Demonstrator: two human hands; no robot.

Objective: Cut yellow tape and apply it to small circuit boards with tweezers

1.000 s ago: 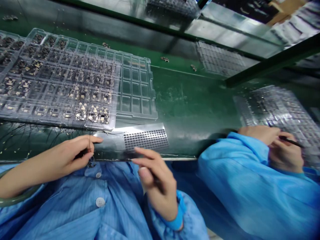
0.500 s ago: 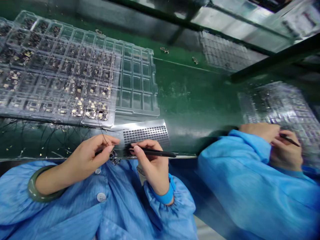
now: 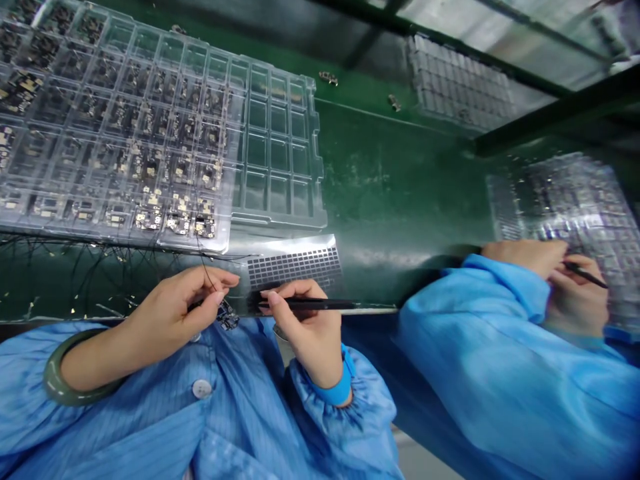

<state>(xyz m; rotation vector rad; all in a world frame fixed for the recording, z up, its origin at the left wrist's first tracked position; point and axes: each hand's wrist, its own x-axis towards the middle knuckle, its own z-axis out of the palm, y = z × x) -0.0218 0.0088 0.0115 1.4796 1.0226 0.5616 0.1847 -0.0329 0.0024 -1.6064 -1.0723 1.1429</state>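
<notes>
My left hand is closed on a small circuit board at the bench's front edge; the fingers cover part of the board. A thin black wire runs up from between its thumb and forefinger. To the right, my right hand grips black tweezers between thumb and fingers, their tips pointing left towards the board. The tips are dark and hard to make out. Just beyond this hand lies a silvery sheet with rows of small dark rectangles.
Clear compartment trays overlap at the left, many pockets holding circuit boards. Black wires lie along their front. Loose small parts sit at the back of the green bench. At the right, a co-worker's hands hold a dark tool beside another tray.
The camera view has shifted slightly, so the trays appear a little higher. Both hands keep nearly the same pose, still holding the circuit board and tweezers.
</notes>
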